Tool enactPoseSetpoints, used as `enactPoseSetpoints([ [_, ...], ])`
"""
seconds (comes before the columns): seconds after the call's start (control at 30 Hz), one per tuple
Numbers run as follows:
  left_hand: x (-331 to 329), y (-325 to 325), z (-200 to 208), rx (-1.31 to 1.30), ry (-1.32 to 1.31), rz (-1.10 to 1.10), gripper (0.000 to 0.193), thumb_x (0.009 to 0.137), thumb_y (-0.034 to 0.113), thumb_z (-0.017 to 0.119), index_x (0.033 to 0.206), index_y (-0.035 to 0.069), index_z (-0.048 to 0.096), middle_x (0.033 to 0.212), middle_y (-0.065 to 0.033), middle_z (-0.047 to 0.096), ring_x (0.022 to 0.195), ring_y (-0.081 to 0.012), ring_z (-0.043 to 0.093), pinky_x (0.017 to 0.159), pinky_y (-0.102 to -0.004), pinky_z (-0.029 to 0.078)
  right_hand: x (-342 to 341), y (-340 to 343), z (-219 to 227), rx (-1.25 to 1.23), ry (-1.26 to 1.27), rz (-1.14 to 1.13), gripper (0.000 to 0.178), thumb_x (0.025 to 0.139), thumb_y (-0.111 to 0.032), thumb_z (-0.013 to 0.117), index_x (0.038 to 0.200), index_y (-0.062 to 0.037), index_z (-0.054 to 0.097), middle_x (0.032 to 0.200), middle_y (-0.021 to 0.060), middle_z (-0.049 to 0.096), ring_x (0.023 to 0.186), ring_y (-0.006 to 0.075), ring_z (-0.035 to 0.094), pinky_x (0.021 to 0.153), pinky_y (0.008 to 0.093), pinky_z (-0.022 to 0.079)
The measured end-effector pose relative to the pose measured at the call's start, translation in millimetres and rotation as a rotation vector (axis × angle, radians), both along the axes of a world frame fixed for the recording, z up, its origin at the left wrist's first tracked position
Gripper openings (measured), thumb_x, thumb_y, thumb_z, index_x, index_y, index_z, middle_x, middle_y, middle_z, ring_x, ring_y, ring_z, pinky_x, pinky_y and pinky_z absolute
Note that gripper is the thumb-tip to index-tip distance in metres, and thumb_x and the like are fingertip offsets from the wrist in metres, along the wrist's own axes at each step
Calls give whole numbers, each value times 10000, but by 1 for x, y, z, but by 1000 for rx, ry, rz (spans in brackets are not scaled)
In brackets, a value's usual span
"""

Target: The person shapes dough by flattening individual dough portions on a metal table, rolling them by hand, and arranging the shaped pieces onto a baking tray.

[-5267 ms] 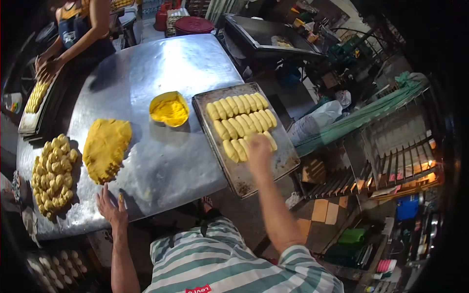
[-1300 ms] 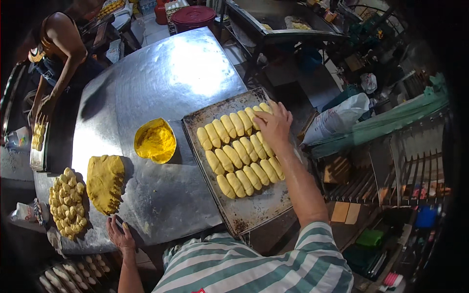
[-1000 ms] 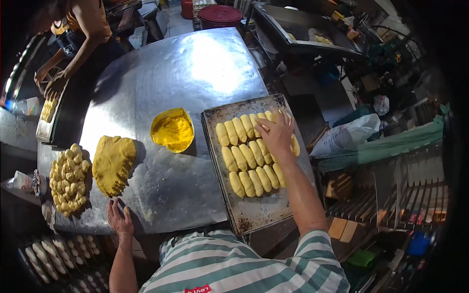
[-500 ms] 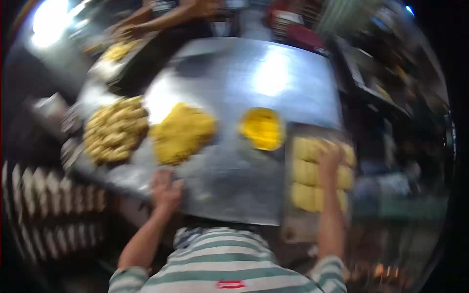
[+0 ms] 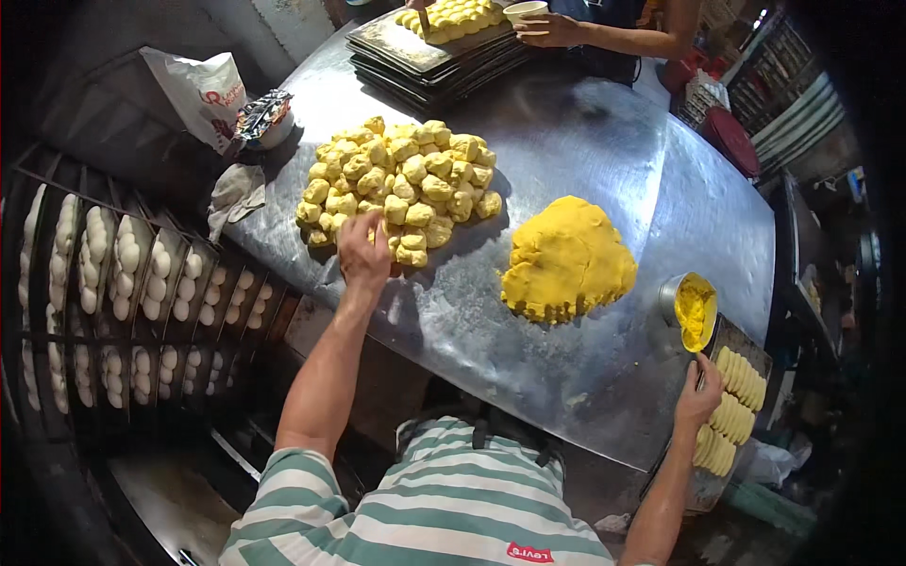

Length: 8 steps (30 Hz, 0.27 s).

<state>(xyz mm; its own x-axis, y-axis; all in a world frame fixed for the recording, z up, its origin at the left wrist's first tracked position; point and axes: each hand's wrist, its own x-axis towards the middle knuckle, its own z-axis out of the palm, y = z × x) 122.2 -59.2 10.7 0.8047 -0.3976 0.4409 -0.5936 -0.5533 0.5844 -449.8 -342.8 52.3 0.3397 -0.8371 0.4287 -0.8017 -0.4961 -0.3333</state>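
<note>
The left hand (image 5: 363, 250) reaches out over the shiny metal table (image 5: 585, 123) and lies on the near edge of a pile of small yellow dough pieces (image 5: 401, 189). Its fingers are bent over the pieces at that edge, but I cannot tell if they grip one. The pile sits on the left part of the table, close to the person.

The right hand (image 5: 696, 401) is far off at the right corner of the table. It rests on the rim of a baking tray (image 5: 746, 344) beside rows of shaped yellow dough sticks (image 5: 731, 406). The fingers curl over the tray's edge and hold it.

Between the two hands lies a big lump of yellow dough (image 5: 569, 261). Just right of the lump stands a round metal bowl (image 5: 689, 307) with yellow stuff inside, touching the tray.

At the far end of the table is a stack of dark trays (image 5: 434, 58) with more yellow pieces on top. Another person's hand (image 5: 547, 30) rests there beside a small white cup (image 5: 525, 9).

At the table's left corner lie a white bag with red print (image 5: 203, 90), a small shiny packet (image 5: 260, 108) and a crumpled cloth (image 5: 234, 191). Down on the left, a rack (image 5: 57, 311) holds rows of pale dough buns (image 5: 132, 274).
</note>
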Motion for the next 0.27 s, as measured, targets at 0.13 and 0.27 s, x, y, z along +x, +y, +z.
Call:
enactPoseSetpoints([
  [0.13,60,-28,16,-6,-111,15,307,954,88,679,1246,61,770,1166,-181,699,1158,-362,602,1055,-485,472,7,17,7,24,33,11,222,965,-56,738,1184,-39,775,1140,110,766,1064,311,692,934,433,537],
  [0.27,123,-37,21,162,156,36,437,996,175,658,1426,99,683,1365,-206,625,1298,-395,552,1181,-498,421,3,30,18,140,45,-90,240,987,-72,728,1222,-47,770,1188,135,775,1108,308,707,988,412,530],
])
